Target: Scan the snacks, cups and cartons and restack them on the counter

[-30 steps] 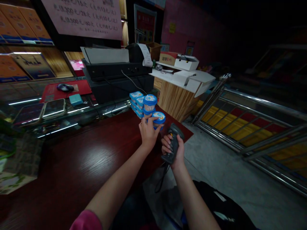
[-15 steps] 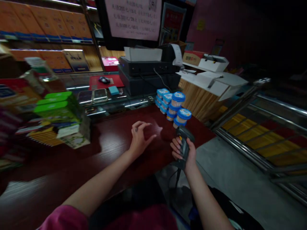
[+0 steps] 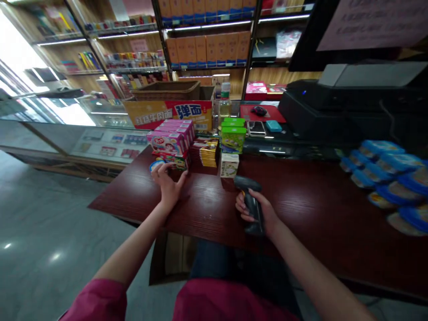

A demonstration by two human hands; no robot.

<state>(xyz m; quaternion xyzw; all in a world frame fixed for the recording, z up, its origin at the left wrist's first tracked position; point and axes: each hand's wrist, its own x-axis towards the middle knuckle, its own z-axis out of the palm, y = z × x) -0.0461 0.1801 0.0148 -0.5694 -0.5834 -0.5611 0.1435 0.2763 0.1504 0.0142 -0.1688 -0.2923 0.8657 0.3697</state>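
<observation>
My right hand (image 3: 256, 207) is wrapped round a dark barcode scanner (image 3: 252, 200), held over the front part of the table with its head pointing left. At the table's left side my left hand (image 3: 170, 185) is open, thumb and fingers apart. Just beyond its fingertips sits a blue-lidded tub (image 3: 156, 165), partly covered by them; whether they touch it I cannot tell. Behind the tub stand stacked pink boxes (image 3: 170, 138). Flat yellow-edged packs (image 3: 207, 154), green boxes (image 3: 233, 136) and a pale small carton (image 3: 229, 166) stand to their right.
Many blue-lidded tubs (image 3: 397, 174) are stacked on the right of the dark red table (image 3: 200, 203). Behind are a noodle carton (image 3: 157, 113), a bottle (image 3: 225, 107), a phone (image 3: 256, 128) and a mouse (image 3: 259, 110) on a glass counter. A monitor (image 3: 307, 40) stands at back right.
The view has swung left. My left hand has moved from mid-table to the blue-lidded tub at the left. My right hand has come left too, still holding the barcode scanner.
</observation>
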